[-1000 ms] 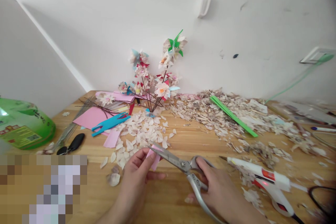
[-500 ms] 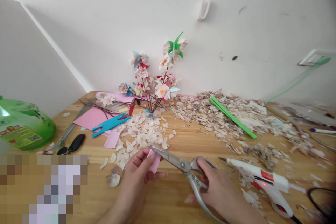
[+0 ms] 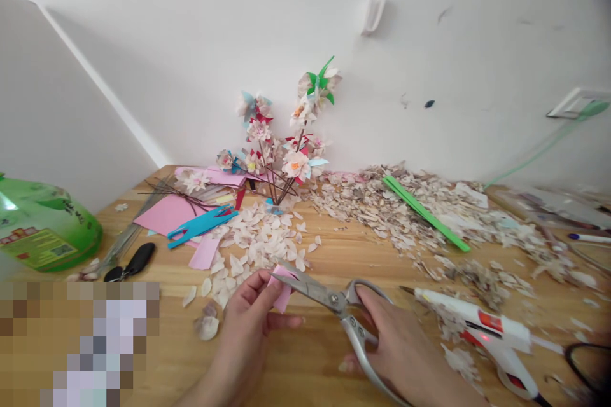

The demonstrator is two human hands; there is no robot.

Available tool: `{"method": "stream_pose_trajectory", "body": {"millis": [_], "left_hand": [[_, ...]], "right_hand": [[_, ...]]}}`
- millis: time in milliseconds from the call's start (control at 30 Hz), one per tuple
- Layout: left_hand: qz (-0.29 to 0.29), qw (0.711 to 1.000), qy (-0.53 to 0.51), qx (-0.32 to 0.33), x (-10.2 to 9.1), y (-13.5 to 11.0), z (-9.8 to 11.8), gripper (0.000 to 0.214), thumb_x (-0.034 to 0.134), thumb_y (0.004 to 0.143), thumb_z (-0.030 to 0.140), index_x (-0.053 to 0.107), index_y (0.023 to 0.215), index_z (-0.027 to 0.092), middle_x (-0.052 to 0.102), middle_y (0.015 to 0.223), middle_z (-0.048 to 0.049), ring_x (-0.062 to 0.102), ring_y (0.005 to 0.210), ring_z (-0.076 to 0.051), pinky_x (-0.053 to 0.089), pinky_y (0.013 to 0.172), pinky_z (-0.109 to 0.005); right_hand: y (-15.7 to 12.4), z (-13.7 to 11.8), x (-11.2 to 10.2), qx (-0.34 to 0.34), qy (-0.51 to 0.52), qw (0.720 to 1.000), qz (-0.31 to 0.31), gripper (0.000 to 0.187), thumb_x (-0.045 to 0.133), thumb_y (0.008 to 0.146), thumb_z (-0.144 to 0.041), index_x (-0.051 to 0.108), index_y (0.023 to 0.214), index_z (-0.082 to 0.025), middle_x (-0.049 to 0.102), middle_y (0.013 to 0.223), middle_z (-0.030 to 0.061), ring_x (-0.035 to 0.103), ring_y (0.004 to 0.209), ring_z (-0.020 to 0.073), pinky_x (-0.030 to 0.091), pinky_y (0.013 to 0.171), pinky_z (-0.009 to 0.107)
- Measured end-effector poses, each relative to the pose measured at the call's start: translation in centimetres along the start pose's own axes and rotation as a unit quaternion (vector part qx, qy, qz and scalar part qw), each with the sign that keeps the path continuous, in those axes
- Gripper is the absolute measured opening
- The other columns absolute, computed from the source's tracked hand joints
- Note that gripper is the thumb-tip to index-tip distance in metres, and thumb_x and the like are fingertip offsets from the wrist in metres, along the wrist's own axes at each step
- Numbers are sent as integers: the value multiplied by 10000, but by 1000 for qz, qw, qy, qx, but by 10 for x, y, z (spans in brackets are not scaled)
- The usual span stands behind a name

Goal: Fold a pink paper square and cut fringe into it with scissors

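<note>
A small piece of pink paper (image 3: 282, 297) is pinched between the thumb and fingers of my left hand (image 3: 251, 311). My right hand (image 3: 398, 343) grips metal scissors (image 3: 329, 296) by their handles. Their blades point left and lie at the top of the pink paper, close to my left fingertips. Whether the blades are cutting at this moment I cannot tell. Beyond my left hand, pale petals (image 3: 260, 235) are spread over the wooden table (image 3: 305, 356). Behind them stands a branch arrangement (image 3: 281, 165) with petal flowers and red, blue and green paper leaves.
A glue gun (image 3: 491, 324) with a glowing red light lies right of my right hand. Green strips (image 3: 424, 213) rest on a heap of dried petals (image 3: 363, 203). Blue strips (image 3: 203, 226) lie on pink sheets (image 3: 162, 219). A green bottle (image 3: 48, 226) is at far left.
The scissor blades have shifted slightly over the pink paper, whose top edge now sits a little differently. Both hands keep nearly the same place; the view has moved slightly.
</note>
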State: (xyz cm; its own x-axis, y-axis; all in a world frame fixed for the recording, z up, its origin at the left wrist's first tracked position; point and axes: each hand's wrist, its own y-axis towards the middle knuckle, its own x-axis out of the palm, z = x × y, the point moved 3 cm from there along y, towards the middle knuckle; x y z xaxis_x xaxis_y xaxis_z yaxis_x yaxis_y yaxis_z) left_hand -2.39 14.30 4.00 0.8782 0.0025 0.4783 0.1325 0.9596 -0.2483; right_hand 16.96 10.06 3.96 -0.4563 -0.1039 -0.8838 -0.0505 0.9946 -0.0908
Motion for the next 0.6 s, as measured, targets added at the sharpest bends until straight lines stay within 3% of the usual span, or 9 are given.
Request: {"method": "stream_pose_trajectory", "body": {"millis": [600], "left_hand": [[-6,1000,1,-7,1,0,-1,186,690,639,305,618,715,151,525,741,-6,492,677,-108,540,487,-216]], "right_hand": [[-1,5,3,11,4,1000,-23,366,644,604,-448,440,839,-256,641,786,-8,569,677,204,315,545,239]]}}
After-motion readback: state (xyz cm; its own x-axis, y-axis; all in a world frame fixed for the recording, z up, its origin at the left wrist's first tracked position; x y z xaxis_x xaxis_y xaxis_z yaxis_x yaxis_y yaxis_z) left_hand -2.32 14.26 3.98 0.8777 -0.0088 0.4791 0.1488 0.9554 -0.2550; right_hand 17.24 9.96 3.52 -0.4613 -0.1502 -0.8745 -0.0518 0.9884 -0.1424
